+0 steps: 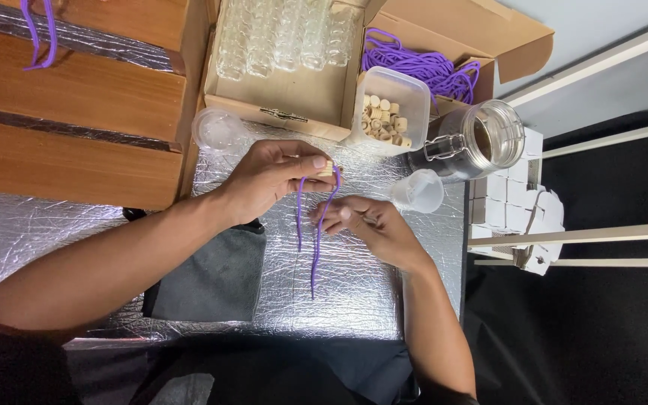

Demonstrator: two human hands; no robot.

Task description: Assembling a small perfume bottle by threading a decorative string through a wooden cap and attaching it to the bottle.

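Note:
My left hand (275, 176) pinches a small cork stopper (328, 169) between thumb and fingers, above the silver foil-covered table (354, 285). A purple cord (316, 225) hangs from the cork in two strands, the longer one reaching toward me. Just below and to the right, my right hand (365, 225) has its fingertips on the cord. A clear plastic tub of cork stoppers (388, 112) stands just beyond my hands.
A cardboard box (294, 97) holds rows of small glass bottles (286, 34); beside it lies a heap of purple cords (421, 67). A clamp-lid glass jar (481, 142), a small clear cup (420, 191), a round lid (217, 129), white boxes (508, 199) and a grey cloth (215, 277) surround me.

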